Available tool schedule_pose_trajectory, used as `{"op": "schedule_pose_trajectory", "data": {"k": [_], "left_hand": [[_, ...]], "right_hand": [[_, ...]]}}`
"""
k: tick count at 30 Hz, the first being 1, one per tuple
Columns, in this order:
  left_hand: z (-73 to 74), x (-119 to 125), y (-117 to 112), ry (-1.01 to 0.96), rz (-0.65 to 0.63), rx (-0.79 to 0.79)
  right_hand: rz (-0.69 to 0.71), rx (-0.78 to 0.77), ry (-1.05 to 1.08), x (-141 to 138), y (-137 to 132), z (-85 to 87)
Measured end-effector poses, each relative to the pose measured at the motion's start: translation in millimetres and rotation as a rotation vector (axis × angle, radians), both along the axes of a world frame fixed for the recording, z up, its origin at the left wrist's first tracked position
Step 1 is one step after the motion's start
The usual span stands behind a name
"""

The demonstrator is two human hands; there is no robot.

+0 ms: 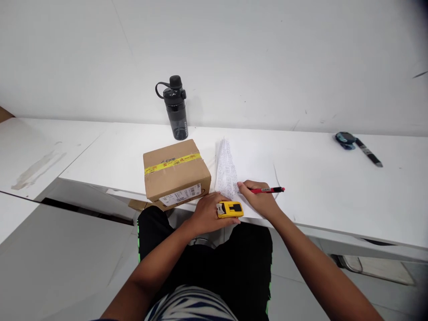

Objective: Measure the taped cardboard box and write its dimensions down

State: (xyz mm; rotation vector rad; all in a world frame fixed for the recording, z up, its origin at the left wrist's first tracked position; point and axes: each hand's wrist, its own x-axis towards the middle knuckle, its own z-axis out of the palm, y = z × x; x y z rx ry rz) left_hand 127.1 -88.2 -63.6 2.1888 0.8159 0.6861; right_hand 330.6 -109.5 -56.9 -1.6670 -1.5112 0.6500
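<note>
My left hand (207, 213) is closed around a yellow tape measure (230, 208) with a black patch on top, at the front edge of the white table. In my right hand (260, 199) is a red pen (267, 190), its dark end pointing right. That hand rests over white paper sheets (252, 167), and the pen's writing tip is hidden. A folded, patterned paper (225, 171) lies on the left part of the sheets. Just left of it, a taped cardboard box (177, 174) with a printed label stands close to my left hand.
A dark water bottle (176, 109) stands behind the box, near the wall. At the far right of the table (321, 196) lie a dark rounded object (346, 139) and a black marker-like stick (368, 152). My legs are under the table's front edge.
</note>
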Motion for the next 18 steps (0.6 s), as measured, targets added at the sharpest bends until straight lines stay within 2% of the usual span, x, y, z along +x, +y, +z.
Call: {"op": "schedule_pose_trajectory", "data": {"k": [9,13,18], "left_hand": [[-1.8,-1.5,-1.3,-0.012,-0.013,-0.017],[-4.1,-2.8,-1.3,-0.012,-0.016,-0.002],[-1.2,-5.3,-2.0,-0.017,-0.019,-0.009]], "right_hand": [[-0.001,-0.029,0.012,1.4,-1.5,-3.1],[-0.077,-0.018,0.025,0.4,-1.2,-3.9],[-0.026,-0.078,0.035,0.9,-0.7,-4.2]]}}
